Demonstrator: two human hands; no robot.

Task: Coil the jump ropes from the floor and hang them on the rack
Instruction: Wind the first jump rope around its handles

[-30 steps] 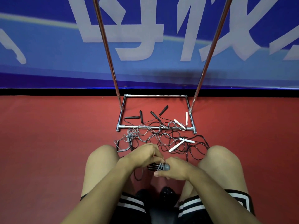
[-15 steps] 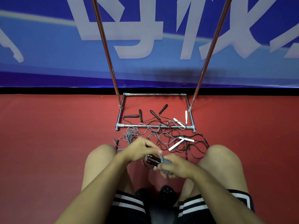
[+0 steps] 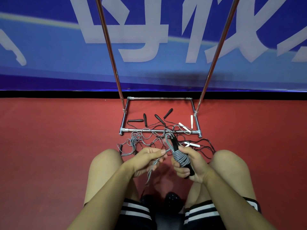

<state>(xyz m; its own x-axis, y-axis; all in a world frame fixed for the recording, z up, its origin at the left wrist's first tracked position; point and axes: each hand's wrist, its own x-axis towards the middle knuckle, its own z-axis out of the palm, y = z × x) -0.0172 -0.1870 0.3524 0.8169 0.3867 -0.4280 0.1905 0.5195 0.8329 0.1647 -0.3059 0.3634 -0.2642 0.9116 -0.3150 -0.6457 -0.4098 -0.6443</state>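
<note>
blue banner (image 3: 49,52), large white characters, cropped, none readable

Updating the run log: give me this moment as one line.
stage: coiling | right hand: grips black handles wrapped in grey rope | left hand: pinches rope tail | rack: nothing visibly hung

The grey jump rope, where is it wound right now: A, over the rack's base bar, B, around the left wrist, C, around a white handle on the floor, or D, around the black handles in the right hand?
D: grey rope coils sit wrapped around the black handles gripped by the right hand, while the left hand pinches the loose strand.
</note>
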